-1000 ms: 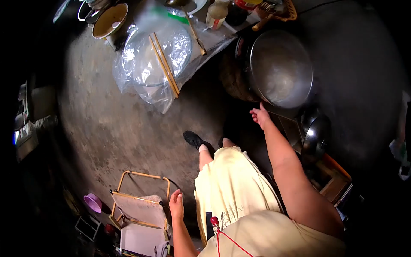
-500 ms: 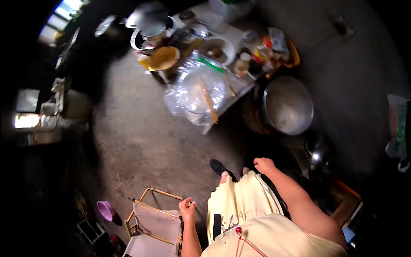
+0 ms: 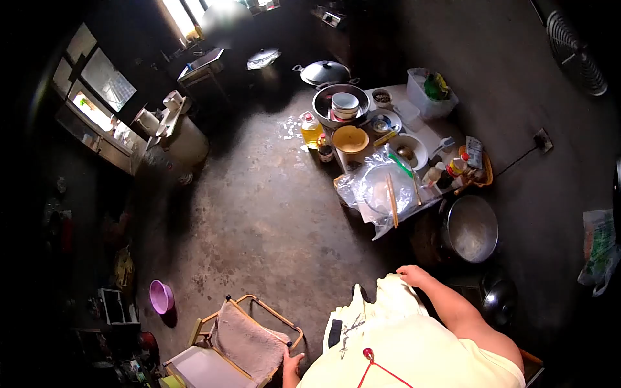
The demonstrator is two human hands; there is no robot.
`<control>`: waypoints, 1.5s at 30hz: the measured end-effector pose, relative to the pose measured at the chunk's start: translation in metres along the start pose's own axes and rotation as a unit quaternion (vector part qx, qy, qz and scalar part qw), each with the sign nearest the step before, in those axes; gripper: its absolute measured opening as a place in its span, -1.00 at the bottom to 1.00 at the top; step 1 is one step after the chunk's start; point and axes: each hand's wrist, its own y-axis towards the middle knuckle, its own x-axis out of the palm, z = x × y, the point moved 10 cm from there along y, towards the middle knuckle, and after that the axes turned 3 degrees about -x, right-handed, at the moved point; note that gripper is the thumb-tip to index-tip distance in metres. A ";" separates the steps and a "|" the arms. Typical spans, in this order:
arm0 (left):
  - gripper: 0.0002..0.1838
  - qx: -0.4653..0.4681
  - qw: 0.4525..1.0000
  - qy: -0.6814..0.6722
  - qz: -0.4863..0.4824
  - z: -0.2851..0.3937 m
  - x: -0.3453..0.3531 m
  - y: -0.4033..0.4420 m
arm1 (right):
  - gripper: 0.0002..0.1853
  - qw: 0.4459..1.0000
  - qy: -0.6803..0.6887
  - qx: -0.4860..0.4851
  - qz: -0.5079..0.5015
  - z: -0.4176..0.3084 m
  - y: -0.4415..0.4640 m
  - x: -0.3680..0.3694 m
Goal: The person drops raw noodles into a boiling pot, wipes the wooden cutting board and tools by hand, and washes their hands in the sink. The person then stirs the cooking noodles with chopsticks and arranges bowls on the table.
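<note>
My left hand (image 3: 292, 366) is low in the view, beside the back of a folding chair (image 3: 249, 336) with a fabric seat and a tan frame. Its thumb and forefinger are apart, and I see nothing held in it. On the other side, my right hand (image 3: 414, 276) is by the lower edge of my pale yellow garment (image 3: 401, 343). The fingers there are loosely curled together with nothing visible in them; whether they touch the cloth I cannot tell. A red cord (image 3: 369, 362) hangs over my chest.
Ahead, a low table (image 3: 414, 126) bears bowls, bottles and a plastic-wrapped basin (image 3: 381, 187) with chopsticks (image 3: 392, 202) on top. A large metal pot (image 3: 472, 228) stands to its right. A purple basin (image 3: 161, 297) sits on the floor at left, and a lidded wok (image 3: 325, 72) is farther back.
My view has tilted up and turned, bringing the windows and far wall in. The table now appears farther right. My left hand is lower in view, closer to the chair back.
</note>
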 end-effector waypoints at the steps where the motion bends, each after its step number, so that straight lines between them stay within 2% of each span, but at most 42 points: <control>1: -0.16 0.000 1.000 -0.003 0.000 -0.007 -0.009 0.010 | -0.62 0.998 0.044 -0.034 0.036 -0.015 0.007 -0.010; 3: -0.03 -0.150 0.972 -0.108 -0.145 -0.048 0.010 0.031 | -0.63 0.997 0.060 -0.025 0.048 -0.039 0.017 -0.028; 4: -0.03 -0.150 0.972 -0.111 -0.146 -0.041 0.014 0.028 | -0.63 0.997 0.061 -0.009 0.050 -0.049 0.024 -0.038; 6: -0.01 -0.053 0.992 -0.095 0.068 0.041 -0.005 -0.012 | -0.62 0.997 0.015 0.010 0.079 -0.063 0.039 -0.059; 7: -0.02 -0.007 0.992 -0.067 0.107 0.072 -0.007 -0.014 | -0.62 0.995 0.059 -0.011 0.078 -0.064 0.054 -0.061; 9: -0.02 0.077 0.988 0.010 0.135 0.069 -0.006 0.082 | -0.59 0.979 0.189 -0.030 0.068 -0.060 0.087 -0.061; 10: -0.04 0.079 0.991 -0.076 0.074 0.099 0.007 0.085 | -0.60 0.943 0.321 0.083 0.009 -0.072 0.077 -0.065; 11: -0.06 0.081 0.983 -0.161 0.012 0.147 0.022 0.077 | -0.61 0.926 0.367 0.094 -0.002 -0.074 0.088 -0.067; 12: -0.10 0.099 0.980 -0.169 -0.020 0.173 0.030 0.101 | -0.61 0.905 0.412 0.104 -0.013 -0.076 0.101 -0.071; 13: -0.16 0.108 0.974 -0.195 -0.039 0.233 0.037 0.070 | -0.65 0.885 0.455 0.096 -0.015 -0.083 0.113 -0.077; 15: -0.26 0.186 0.968 -0.125 -0.111 0.308 0.047 0.093 | -0.70 0.855 0.507 0.109 -0.006 -0.086 0.143 -0.090; 18: -0.37 0.177 0.969 -0.138 -0.106 0.410 0.042 0.078 | -0.76 0.829 0.541 0.140 0.021 -0.085 0.200 -0.110; 22: -0.36 0.184 0.974 -0.113 -0.068 0.496 0.016 0.096 | -0.73 0.794 0.590 0.111 0.090 -0.121 0.271 -0.176; 24: -0.20 0.240 0.967 -0.076 -0.026 0.524 -0.001 0.109 | -0.72 0.785 0.605 0.086 0.104 -0.150 0.300 -0.211; 25: -0.04 0.212 0.957 -0.183 -0.070 0.529 0.004 0.115 | -0.72 0.784 0.606 0.071 0.117 -0.162 0.311 -0.231; 26: -0.04 0.206 0.959 -0.180 -0.072 0.542 0.008 0.107 | -0.73 0.783 0.606 0.058 0.127 -0.173 0.319 -0.247; 28: 0.05 0.107 0.992 -0.062 -0.028 0.557 0.013 0.106 | -0.74 0.771 0.621 0.059 0.129 -0.190 0.329 -0.271; 29: -0.17 0.093 0.993 -0.064 -0.038 0.559 0.017 0.120 | -0.75 0.757 0.634 0.072 0.141 -0.193 0.335 -0.279; 30: -0.17 0.094 0.993 -0.059 -0.042 0.568 0.020 0.136 | -0.75 0.755 0.635 0.074 0.145 -0.195 0.340 -0.287; 32: -0.47 0.064 0.981 -0.082 -0.161 0.597 0.047 0.147 | -0.72 0.745 0.642 0.085 0.160 -0.196 0.352 -0.301; 33: -0.64 0.066 0.984 -0.072 -0.147 0.611 0.051 0.156 | -0.71 0.743 0.641 0.092 0.170 -0.195 0.358 -0.307; 38: -0.65 0.108 0.980 -0.023 -0.163 0.734 0.091 0.203 | -0.71 0.734 0.633 0.130 0.209 -0.193 0.403 -0.341; 40: -0.66 0.153 0.971 -0.008 -0.186 0.796 0.113 0.214 | -0.71 0.752 0.604 0.153 0.214 -0.190 0.431 -0.354; 42: -0.66 0.147 0.967 0.003 -0.208 0.844 0.133 0.231 | -0.70 0.742 0.599 0.175 0.245 -0.186 0.460 -0.368; 44: -0.64 0.174 0.952 0.079 -0.239 0.886 0.160 0.247 | -0.65 0.777 0.513 0.234 0.279 -0.172 0.483 -0.387; 45: -0.66 0.208 0.942 0.076 -0.253 0.910 0.169 0.252 | -0.56 0.775 0.485 0.274 0.299 -0.164 0.493 -0.394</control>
